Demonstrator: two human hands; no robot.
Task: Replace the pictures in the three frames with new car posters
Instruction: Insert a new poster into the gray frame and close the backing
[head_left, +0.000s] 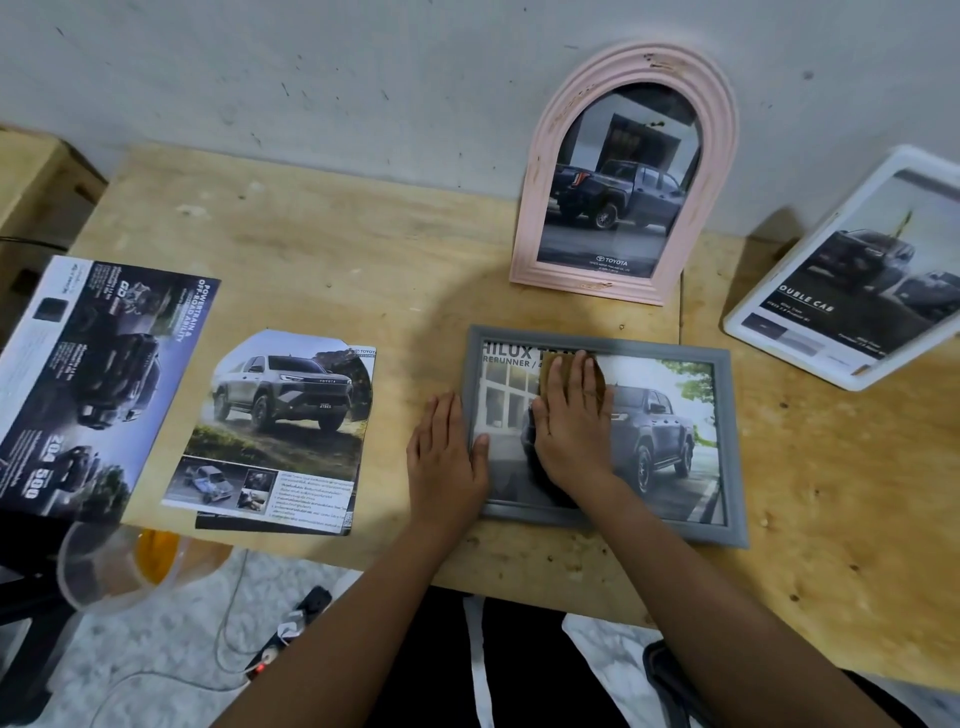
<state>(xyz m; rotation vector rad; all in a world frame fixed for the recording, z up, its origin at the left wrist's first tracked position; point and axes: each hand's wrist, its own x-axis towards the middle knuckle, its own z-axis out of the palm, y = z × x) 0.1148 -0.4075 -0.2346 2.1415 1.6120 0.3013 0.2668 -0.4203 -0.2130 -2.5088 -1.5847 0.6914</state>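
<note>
I see three frames. The gray frame (733, 452) lies flat on the wooden table (363, 234), near me and a bit to the right. Its long side runs left to right, and the top of its picture points to the far wall (311, 78). The truck in it has its nose to the left.

The pink frame (530, 228) has a round top and stands tall against the wall, just behind the gray one. The white frame (761, 301) leans at the far right.

I see two car papers on the left: a big dark one (88, 389) and a cut one (280, 431).

I have two hands and one brown cloth (598, 376). My left hand (447, 457) lies flat beside the gray frame, thumb on its left edge. My right hand (571, 421) is flat too, fingers straight, pressing the cloth on the glass.
</note>
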